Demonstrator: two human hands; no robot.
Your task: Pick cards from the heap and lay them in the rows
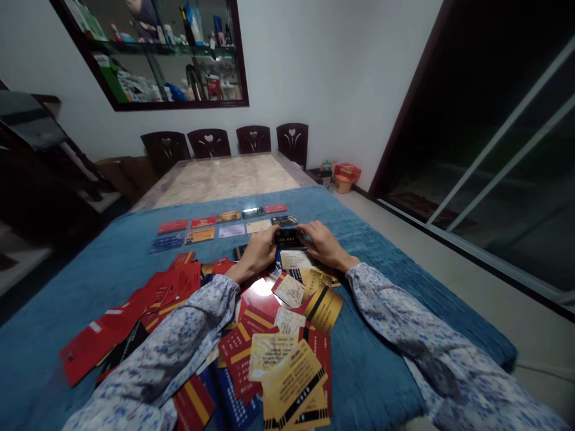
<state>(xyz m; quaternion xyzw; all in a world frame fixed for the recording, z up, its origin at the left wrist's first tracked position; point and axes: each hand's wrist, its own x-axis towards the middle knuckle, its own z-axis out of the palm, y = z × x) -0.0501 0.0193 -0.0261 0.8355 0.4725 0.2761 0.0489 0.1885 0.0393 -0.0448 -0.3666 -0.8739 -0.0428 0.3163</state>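
Between my two hands is a black card (287, 239) with gold print. My left hand (259, 250) pinches its left end, and my right hand (324, 244) grips its right end. Just beyond lie two rows of cards, among them a black card (284, 219), a cream card (259, 226) and an orange card (200, 235). Under and around my forearms spreads a loose pile: red cards (166, 284), a gold card (324, 307) and yellow cards (294, 383) overlap at many angles. A white card (296, 259) lies right below the held one.
A blue cloth (368, 359) covers the near part of the table; its far end is a bare marble-patterned top (224, 176). Several dark chairs (254, 139) line the far side. An orange bucket (343, 183) stands on the floor, and a sliding glass door (494, 149) is at right.
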